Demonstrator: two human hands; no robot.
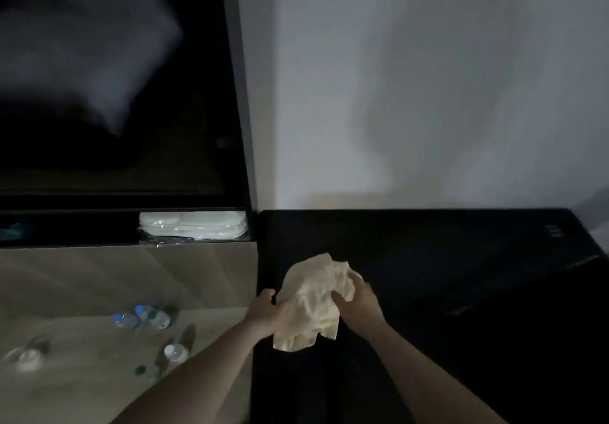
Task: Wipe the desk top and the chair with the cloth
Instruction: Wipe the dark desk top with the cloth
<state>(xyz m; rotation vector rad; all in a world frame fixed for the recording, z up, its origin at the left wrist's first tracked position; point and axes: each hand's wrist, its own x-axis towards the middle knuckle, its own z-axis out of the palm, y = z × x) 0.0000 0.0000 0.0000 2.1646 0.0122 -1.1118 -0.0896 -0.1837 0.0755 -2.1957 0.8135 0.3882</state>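
Spreading dark across the right of the scene, the desk top (445,258) meets the pale wall (428,77). On the left, a wooden counter (82,374) carries water bottles (141,316). Over the desk's near left edge, the bunched cream cloth (318,295) is clutched by both hands: left hand (268,313) gripping its left side, right hand (357,301) its right.

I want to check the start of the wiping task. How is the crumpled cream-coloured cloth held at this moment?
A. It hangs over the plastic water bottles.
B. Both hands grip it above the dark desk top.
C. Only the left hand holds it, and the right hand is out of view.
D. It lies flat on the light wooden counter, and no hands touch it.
B: the left hand and the right hand both grip the crumpled cream-coloured cloth over the dark desk top.
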